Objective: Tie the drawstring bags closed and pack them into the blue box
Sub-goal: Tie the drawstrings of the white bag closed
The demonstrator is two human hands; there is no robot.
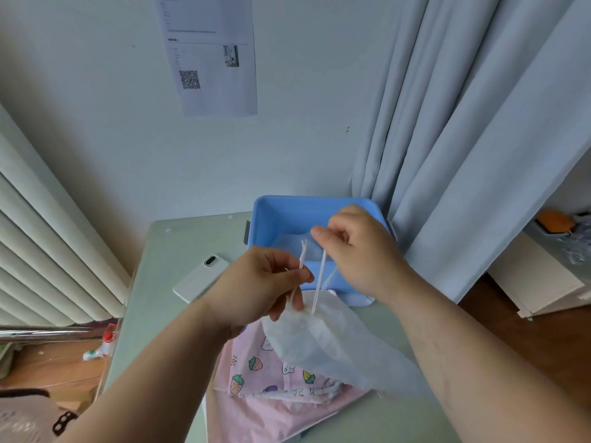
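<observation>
Status: tying in progress, one bag in hand

The white drawstring bag (323, 340) sits just in front of the blue box (287, 206). Its mouth is gathered and held up by its cords, and its body drapes down over other bags on the table (179, 251).

The left hand (268, 282) pinches one cord (302, 254) between thumb and forefinger, with the lower fingers curled down at the bag's neck. The right hand (361, 251), raised over the box, pinches the second cord (321, 273) near its upper end, and its other fingers are folded in. The two cords run upward side by side and apart. No knot shows between them, so I judge the tie on this bag not yet made.

Packed: something pale (287, 243) lies on the box floor. It may be a bag already in, but I cannot tell from here.

Outstanding: the pink strawberry-print bags (256, 375) lie flat under the white one, nearest the person. I cannot tell how many there are. A bunched mouth with cord shows at their near edge, and whether it is knotted is unclear.

Judgement: the job is early to midway. At most one item is packed, one is being tied and the pink pile is yet to go in.

Also noted: a white phone (200, 281) on the table, left of the box
</observation>
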